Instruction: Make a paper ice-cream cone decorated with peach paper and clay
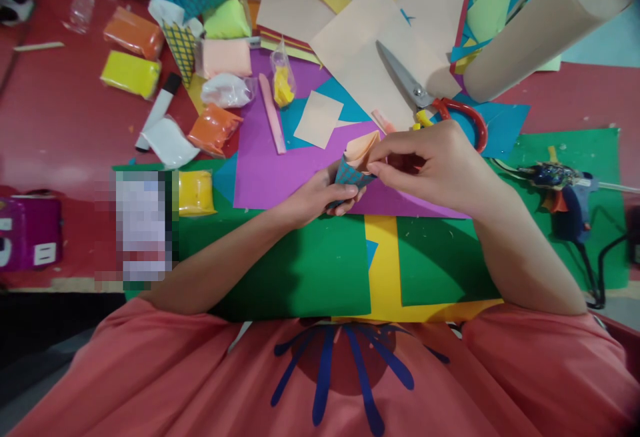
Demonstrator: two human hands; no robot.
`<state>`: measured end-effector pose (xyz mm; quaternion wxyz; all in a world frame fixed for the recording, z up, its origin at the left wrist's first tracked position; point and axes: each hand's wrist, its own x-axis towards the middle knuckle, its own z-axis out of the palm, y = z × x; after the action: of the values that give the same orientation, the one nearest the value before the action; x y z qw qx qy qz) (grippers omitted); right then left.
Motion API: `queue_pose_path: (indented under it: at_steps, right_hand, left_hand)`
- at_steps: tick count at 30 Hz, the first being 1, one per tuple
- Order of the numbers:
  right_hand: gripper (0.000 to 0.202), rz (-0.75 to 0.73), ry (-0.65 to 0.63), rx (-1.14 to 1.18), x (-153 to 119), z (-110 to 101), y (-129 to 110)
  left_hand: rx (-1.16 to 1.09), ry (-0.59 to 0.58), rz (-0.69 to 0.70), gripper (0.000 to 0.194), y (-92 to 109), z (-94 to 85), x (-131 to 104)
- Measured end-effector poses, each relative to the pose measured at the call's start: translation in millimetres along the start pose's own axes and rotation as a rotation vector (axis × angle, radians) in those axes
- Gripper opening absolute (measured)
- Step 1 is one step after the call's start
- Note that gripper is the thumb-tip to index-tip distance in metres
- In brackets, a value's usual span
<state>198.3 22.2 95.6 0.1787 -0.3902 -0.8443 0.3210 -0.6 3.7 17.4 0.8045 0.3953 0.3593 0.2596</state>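
Note:
A small paper cone (349, 174), blue with a grid pattern outside and pale peach inside, is wrapped by the fingers of my left hand (327, 196). Its mouth faces up and away from me. My right hand (427, 165) pinches the right side of the cone's rim between thumb and fingers. Just beyond the cone lies a cream paper square (319, 119) on blue and purple sheets (260, 180). Scissors with red handles (423, 94) rest open behind my right hand, which partly covers the things next to them.
Packets of coloured clay (131, 77), a marker (159, 110) and finished-looking cones (179, 44) stand at the left. A glue gun (573, 200) with its cord lies right on a green sheet (300, 264). A large paper roll (540, 37) is at the back right.

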Motion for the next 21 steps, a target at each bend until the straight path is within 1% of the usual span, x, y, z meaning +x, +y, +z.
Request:
queue_pose_path:
  at_steps: [9, 16, 21]
  right_hand:
    - [0.021, 0.034, 0.035, -0.024, 0.9, 7.5, -3.2]
    - [0.023, 0.051, 0.013, -0.022, 1.8, 8.9, -4.0]
    - [0.018, 0.028, -0.001, 0.011, 2.3, 8.2, -4.1]
  left_hand:
    - [0.02, 0.03, 0.045, 0.045, -8.2, -2.7, 1.2]
    - [0.014, 0.046, 0.048, 0.043, -9.0, -3.6, 2.0]
    - [0.001, 0.054, 0.059, 0.042, -7.5, -3.1, 2.4]
